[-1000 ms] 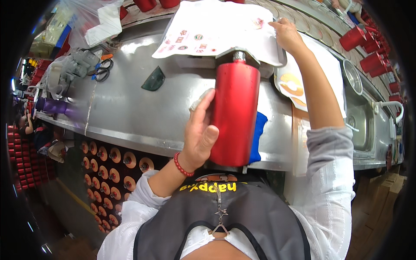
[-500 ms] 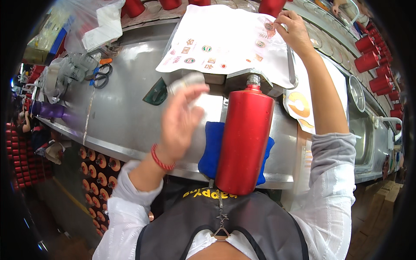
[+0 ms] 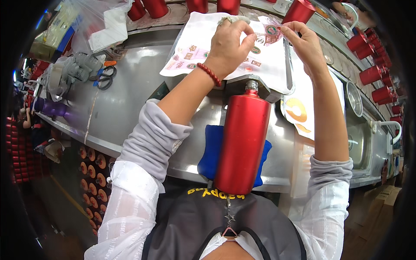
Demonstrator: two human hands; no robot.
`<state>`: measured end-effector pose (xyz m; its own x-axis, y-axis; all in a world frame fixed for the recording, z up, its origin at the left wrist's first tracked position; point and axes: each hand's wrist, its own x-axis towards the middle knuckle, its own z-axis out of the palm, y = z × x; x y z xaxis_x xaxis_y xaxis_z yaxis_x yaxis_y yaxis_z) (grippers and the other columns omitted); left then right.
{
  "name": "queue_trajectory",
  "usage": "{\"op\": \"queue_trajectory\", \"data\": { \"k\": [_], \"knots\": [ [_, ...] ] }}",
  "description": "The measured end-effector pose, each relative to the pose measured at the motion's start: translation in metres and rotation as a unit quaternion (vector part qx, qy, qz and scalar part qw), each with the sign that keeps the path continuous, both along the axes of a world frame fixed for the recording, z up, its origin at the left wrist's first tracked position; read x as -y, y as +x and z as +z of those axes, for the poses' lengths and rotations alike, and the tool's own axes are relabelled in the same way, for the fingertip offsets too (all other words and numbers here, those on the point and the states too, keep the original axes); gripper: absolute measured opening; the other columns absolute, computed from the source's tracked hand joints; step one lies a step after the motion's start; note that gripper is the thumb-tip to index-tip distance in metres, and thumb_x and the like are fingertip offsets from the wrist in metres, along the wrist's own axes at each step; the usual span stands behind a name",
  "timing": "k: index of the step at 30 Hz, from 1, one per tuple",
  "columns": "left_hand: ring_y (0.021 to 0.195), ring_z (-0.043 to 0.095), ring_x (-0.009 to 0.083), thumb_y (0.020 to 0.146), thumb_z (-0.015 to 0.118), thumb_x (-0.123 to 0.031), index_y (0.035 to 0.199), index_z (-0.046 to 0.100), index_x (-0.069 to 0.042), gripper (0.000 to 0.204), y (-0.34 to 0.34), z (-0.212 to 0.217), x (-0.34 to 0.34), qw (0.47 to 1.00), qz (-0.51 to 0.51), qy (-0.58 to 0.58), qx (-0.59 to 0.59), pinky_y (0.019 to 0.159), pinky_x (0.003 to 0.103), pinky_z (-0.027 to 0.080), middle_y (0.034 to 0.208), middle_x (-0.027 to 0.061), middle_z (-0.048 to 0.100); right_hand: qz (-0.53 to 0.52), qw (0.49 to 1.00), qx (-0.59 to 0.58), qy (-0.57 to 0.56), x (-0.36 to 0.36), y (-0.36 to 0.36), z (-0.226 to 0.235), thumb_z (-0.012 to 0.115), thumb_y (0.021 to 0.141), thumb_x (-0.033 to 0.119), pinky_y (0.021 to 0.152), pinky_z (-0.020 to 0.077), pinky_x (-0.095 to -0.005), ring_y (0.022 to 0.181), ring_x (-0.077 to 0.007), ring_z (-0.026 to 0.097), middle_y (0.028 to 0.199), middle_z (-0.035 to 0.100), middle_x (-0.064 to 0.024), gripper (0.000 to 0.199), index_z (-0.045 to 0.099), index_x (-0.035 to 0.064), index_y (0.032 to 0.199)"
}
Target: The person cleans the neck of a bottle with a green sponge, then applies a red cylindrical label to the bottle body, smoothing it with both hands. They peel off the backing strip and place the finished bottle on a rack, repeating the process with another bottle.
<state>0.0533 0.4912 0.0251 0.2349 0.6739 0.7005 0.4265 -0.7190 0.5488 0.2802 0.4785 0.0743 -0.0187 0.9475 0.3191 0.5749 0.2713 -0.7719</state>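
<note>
My right hand (image 3: 305, 47) pinches a small pinkish printed decal (image 3: 271, 31) at the far right corner of a white backing sheet (image 3: 184, 32). My left hand (image 3: 229, 47) reaches over the same sheet, with a crumpled whitish cloth (image 3: 234, 20) in its fingers; part of the sheet is hidden under this hand. Several other printed decals lie on the sheet. Nearer to me, a red metallic bottle (image 3: 245, 143) lies on its side, its neck against a metal holder (image 3: 271, 92) and its body on a blue cloth (image 3: 211, 149).
Scissors (image 3: 105, 77) and a plastic bag (image 3: 106, 30) are at the left on the metal worktop (image 3: 130, 80). A green scraper (image 3: 160, 92) is partly behind my left forearm. Red bottles (image 3: 300, 12) line the conveyor beyond. A sink (image 3: 362, 143) is at the right.
My left hand has swung up and forward from beside the bottle to the sheet, bringing the whitish cloth. My right hand keeps its pinch at the decal, shifted slightly right and nearer to me.
</note>
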Motion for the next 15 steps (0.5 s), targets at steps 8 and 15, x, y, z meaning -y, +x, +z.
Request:
{"op": "queue_trajectory", "data": {
  "k": [8,15],
  "knots": [
    [0.081,0.066,0.0296,0.086,0.070,-0.011,0.095,0.064,-0.008,0.012,-0.006,0.009,0.024,0.993,-0.049,0.107,-0.004,0.068,0.036,0.054,0.091,0.0159,0.066,-0.011,0.967,-0.235,-0.093,0.009,-0.002,-0.022,0.070,0.092,0.031,0.062,0.0359,-0.0252,0.066,-0.0044,0.042,0.072,0.048,0.0079,0.023,0.069,0.0087,0.097],
    [0.089,0.073,0.0230,0.095,0.064,-0.020,0.110,0.061,-0.002,0.023,-0.020,0.009,-0.017,0.926,-0.142,-0.326,0.126,0.072,0.030,0.056,0.099,0.0117,0.066,-0.045,0.966,-0.247,-0.062,0.016,0.011,-0.014,0.071,0.093,0.028,0.061,0.0360,-0.0229,0.069,-0.0042,0.044,0.079,0.055,0.0063,0.021,0.069,0.0082,0.099]
  ]
}}
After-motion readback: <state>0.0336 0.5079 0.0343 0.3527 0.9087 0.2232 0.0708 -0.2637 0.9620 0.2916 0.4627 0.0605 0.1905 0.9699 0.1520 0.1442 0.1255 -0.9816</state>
